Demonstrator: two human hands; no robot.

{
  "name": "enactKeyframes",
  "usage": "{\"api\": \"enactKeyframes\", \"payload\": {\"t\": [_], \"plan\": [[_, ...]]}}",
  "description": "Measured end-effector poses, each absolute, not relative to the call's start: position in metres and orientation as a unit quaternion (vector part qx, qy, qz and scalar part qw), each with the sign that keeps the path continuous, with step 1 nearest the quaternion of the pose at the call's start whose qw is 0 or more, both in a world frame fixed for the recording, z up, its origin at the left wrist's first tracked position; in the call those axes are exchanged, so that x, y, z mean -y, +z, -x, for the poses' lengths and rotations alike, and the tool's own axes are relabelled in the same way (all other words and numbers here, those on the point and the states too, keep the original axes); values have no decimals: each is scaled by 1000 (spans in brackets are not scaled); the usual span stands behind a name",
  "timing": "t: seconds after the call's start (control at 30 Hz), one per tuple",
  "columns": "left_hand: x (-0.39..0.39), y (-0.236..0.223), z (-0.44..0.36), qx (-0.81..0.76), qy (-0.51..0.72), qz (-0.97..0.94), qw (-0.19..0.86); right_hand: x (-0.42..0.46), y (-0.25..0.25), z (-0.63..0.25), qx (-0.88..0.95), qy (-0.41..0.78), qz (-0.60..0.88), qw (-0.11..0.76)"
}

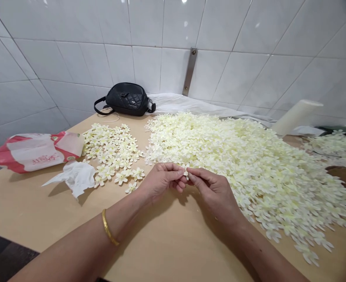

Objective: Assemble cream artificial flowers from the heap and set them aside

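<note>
My left hand (163,179) and my right hand (212,188) meet at the middle of the wooden table (167,243), fingertips pinched together on one small cream fabric flower (186,172). Just beyond them spreads a big heap of the same flowers (249,164), running to the right. To the left of my left hand lies a smaller, flatter group of flowers (111,152). A gold bangle (108,229) circles my left wrist.
A red and white tissue pack (35,150) lies at the left, with a crumpled white tissue (76,176) beside it. A black quilted bag (127,98) sits against the tiled wall. White cloth (184,103), a cream roll (296,115) and more flowers (334,147) are at the far right.
</note>
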State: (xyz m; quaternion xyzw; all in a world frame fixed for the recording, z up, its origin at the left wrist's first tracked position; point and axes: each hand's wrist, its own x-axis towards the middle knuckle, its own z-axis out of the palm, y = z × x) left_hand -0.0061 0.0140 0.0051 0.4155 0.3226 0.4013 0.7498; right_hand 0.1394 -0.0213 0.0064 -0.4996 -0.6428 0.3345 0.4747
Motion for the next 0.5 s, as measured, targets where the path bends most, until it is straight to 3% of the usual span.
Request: {"api": "enactKeyframes", "payload": {"t": [0.23, 0.5], "plan": [[-13, 8, 8, -327, 394, -449, 732, 19, 10, -141, 637, 362, 492, 470], [-9, 5, 9, -313, 383, -490, 718, 25, 14, -137, 673, 314, 502, 443]]}}
